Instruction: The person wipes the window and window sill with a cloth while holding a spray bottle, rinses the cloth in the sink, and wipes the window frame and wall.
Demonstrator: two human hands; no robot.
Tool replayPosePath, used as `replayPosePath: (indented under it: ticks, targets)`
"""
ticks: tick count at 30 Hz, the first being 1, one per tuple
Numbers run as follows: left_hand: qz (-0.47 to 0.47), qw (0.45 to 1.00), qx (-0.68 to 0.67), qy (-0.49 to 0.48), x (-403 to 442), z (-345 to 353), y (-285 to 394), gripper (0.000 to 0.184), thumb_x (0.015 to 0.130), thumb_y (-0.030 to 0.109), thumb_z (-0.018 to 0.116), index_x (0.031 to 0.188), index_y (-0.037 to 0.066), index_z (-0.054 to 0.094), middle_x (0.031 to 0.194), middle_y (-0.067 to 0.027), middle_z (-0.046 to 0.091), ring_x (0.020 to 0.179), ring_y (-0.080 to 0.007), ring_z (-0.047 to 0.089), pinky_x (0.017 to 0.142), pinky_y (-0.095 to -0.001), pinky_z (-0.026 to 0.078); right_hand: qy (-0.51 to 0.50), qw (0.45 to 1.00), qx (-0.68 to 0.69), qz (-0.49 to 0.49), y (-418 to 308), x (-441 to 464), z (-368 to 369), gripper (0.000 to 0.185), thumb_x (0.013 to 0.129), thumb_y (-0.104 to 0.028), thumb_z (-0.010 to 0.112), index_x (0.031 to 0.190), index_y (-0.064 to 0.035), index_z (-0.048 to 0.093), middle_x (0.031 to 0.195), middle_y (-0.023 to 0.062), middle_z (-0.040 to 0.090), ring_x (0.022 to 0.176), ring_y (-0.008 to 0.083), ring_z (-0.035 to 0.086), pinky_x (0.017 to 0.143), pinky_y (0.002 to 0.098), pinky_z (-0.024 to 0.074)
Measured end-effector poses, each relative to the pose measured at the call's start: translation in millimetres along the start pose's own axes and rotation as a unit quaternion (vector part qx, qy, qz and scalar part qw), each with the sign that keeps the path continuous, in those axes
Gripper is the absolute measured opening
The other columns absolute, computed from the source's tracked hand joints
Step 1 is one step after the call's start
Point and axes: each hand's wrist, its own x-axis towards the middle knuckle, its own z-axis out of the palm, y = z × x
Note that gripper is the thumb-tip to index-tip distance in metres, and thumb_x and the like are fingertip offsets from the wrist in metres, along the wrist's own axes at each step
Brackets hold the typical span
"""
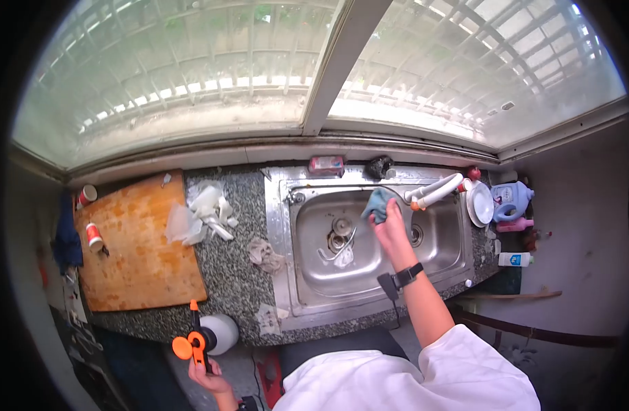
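Observation:
My right hand (391,226) is closed on a blue-grey cloth (378,205) above the divider between the two bowls of the steel sink (314,272). Just right of the cloth is the white faucet (438,192) with an orange tip. At the lower left, my left hand (206,375) grips the orange and black handle of a spray bottle (220,333) in front of the counter edge. In the left bowl a bent tube and a whitish scrap lie by the drain (338,241).
A wooden board (140,253) holds a red and white cup at the left. Plastic bags (208,211) and a crumpled rag (265,256) lie on the speckled counter. White plates (479,204), a blue jug (512,200) and a white bottle (515,259) stand at the right.

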Motion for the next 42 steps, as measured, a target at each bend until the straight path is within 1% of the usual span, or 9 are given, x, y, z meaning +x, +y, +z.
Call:
replayPosePath:
  ticks: [8,10,11,12,16,24,26,31,42]
  targets:
    - [-0.032,0.997,0.0,0.065,-1,-4,-6,0.044,0.089,0.048,0.045,0.08,0.006,0.046,0.052,0.0013,0.035,0.039,-0.0076,0.033,0.037,-0.022,0.027,0.239,0.936,0.127,-0.223,-52,178,-4,0.03,0.096,-0.038,0.059,0.106,-0.0106,0.053,0.092,0.0043,0.064,0.069,0.0153,0.06,0.055,0.0296,0.0514]
    - [-0.103,0.992,-0.034,0.063,-6,-10,0,0.039,0.091,0.042,0.055,0.102,0.005,0.062,0.063,0.0022,0.047,0.047,-0.0088,0.041,0.044,-0.0219,0.029,0.323,0.91,0.124,-0.229,-61,215,-9,0.028,0.092,-0.032,0.065,0.101,-0.0085,0.052,0.085,0.007,0.064,0.061,0.0159,0.058,0.045,0.0274,0.0476]
    - [-0.06,0.997,0.023,0.044,3,-9,-10,0.044,0.089,0.049,0.046,0.079,0.006,0.045,0.051,0.0017,0.034,0.039,-0.0076,0.033,0.037,-0.0222,0.027,0.367,0.905,0.072,-0.204,-60,227,-12,0.029,0.09,-0.03,0.068,0.1,-0.0079,0.051,0.084,0.0078,0.063,0.06,0.0158,0.058,0.044,0.0269,0.046]
    - [-0.077,0.995,0.023,0.06,2,-10,-11,0.045,0.088,0.05,0.046,0.08,0.005,0.046,0.053,0.0016,0.035,0.039,-0.0074,0.034,0.037,-0.0224,0.026,0.409,0.895,0.019,-0.179,-60,237,-15,0.031,0.088,-0.027,0.071,0.099,-0.0073,0.05,0.082,0.0087,0.062,0.06,0.0158,0.058,0.042,0.0264,0.0443]
    - [-0.047,0.996,0.07,0.039,7,14,5,0.046,0.087,0.05,0.047,0.08,0.005,0.045,0.053,0.0015,0.036,0.04,-0.0074,0.034,0.037,-0.022,0.026,0.388,0.889,-0.051,-0.239,-48,234,5,0.033,0.085,-0.025,0.073,0.096,-0.0075,0.047,0.079,0.0086,0.06,0.055,0.0159,0.056,0.04,0.0278,0.0408]
    - [-0.055,0.995,0.051,0.067,20,-3,-2,0.045,0.088,0.05,0.045,0.076,0.006,0.043,0.049,0.0016,0.033,0.038,-0.0074,0.03,0.036,-0.0234,0.024,0.257,0.939,-0.158,-0.164,89,198,137,0.028,0.086,-0.022,0.063,0.097,-0.0053,0.043,0.073,0.0085,0.054,0.05,0.0162,0.05,0.043,0.0321,0.0415]
    - [-0.056,0.994,0.055,0.076,19,3,1,0.046,0.088,0.05,0.044,0.075,0.006,0.043,0.049,0.0017,0.033,0.038,-0.0078,0.03,0.037,-0.0236,0.023,0.232,0.963,-0.096,-0.096,74,156,175,0.03,0.088,-0.022,0.065,0.097,-0.0087,0.039,0.069,0.0062,0.05,0.046,0.0146,0.047,0.037,0.0287,0.0324]
    - [-0.034,0.995,0.068,0.067,16,8,2,0.046,0.089,0.049,0.044,0.075,0.006,0.042,0.049,0.0014,0.032,0.038,-0.0077,0.03,0.036,-0.0228,0.023,0.188,0.954,-0.201,-0.118,41,150,138,0.029,0.086,-0.022,0.068,0.1,-0.0065,0.047,0.072,0.0075,0.056,0.05,0.0146,0.05,0.039,0.0312,0.0387]
    - [-0.017,0.996,0.031,0.087,2,-3,-9,0.044,0.089,0.046,0.044,0.074,0.005,0.041,0.049,0.0011,0.032,0.038,-0.0074,0.03,0.036,-0.0216,0.023,0.228,0.962,0.028,-0.145,7,174,93,0.021,0.093,-0.024,0.059,0.093,-0.0031,0.054,0.077,0.0079,0.061,0.055,0.0151,0.056,0.042,0.0274,0.0442]
